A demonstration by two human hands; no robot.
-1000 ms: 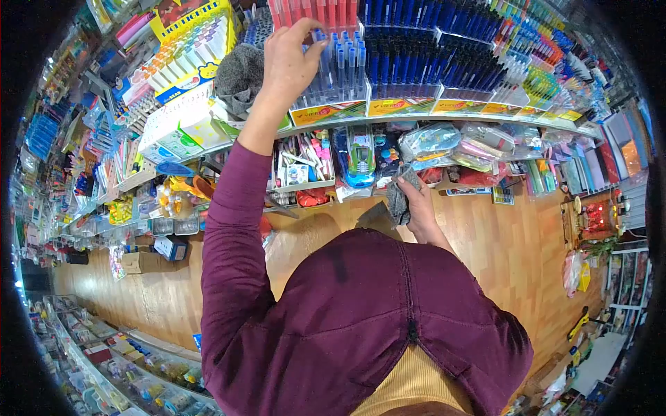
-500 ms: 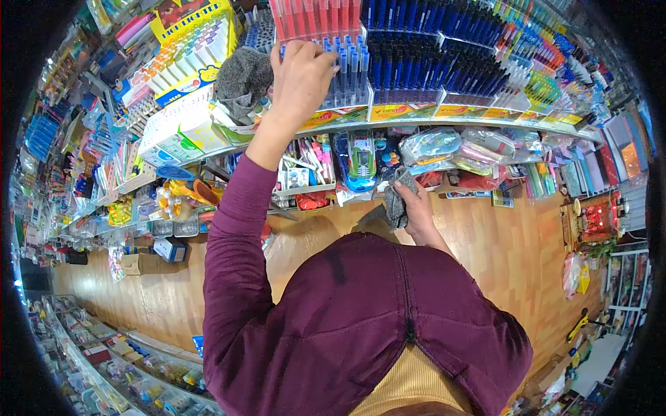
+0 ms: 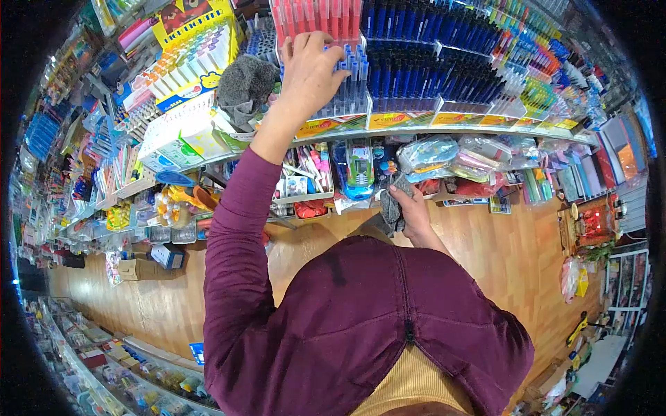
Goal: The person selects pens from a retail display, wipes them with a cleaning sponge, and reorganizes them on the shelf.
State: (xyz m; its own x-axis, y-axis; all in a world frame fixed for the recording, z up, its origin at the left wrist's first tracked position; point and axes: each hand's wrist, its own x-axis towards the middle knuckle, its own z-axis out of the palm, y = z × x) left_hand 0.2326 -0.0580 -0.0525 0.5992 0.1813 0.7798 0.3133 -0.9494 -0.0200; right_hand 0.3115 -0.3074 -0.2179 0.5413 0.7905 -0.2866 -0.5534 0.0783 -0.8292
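My left hand reaches over a rack of clear pens with blue caps on the upper shelf. Its fingers are apart and bent over the pen tops, just below a row of red pens; the fingertips are partly hidden. Down by my body, my right hand grips a crumpled dark grey cloth. A second grey cloth lies bunched on the shelf, left of my left wrist.
Racks of dark blue pens fill the shelf to the right. A yellow highlighter display stands at the left. Below hang a toy car pack and plastic-wrapped pouches. A cardboard box rests on the wooden floor.
My left hand has shifted slightly right and its fingers have moved up across the blue-capped pens. The cloth in my right hand has moved slightly down and left.
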